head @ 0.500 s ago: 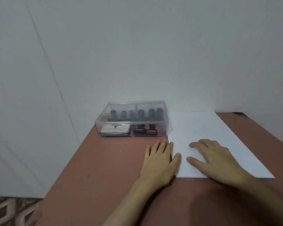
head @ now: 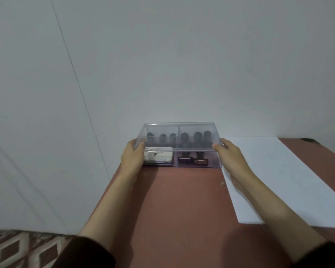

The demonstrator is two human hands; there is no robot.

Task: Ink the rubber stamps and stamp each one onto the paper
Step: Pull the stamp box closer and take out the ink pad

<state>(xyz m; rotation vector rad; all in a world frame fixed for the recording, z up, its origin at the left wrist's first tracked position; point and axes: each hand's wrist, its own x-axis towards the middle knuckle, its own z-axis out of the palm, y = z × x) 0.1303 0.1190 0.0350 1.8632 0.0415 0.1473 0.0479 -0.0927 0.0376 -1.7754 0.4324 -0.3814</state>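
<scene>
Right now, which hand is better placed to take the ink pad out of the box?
Left. The left hand grips the clear box at its left end, beside the compartment holding the ink pad. The right hand grips the opposite end, by the stamps, likely a longer reach.

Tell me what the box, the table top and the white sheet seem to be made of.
The box looks like clear hard plastic, glossy: the stamps show through its walls. The table top is reddish-brown and matt, perhaps laminate or painted wood; I cannot tell which. The sheet looks like white matt paper, lying thin and flat.
</scene>
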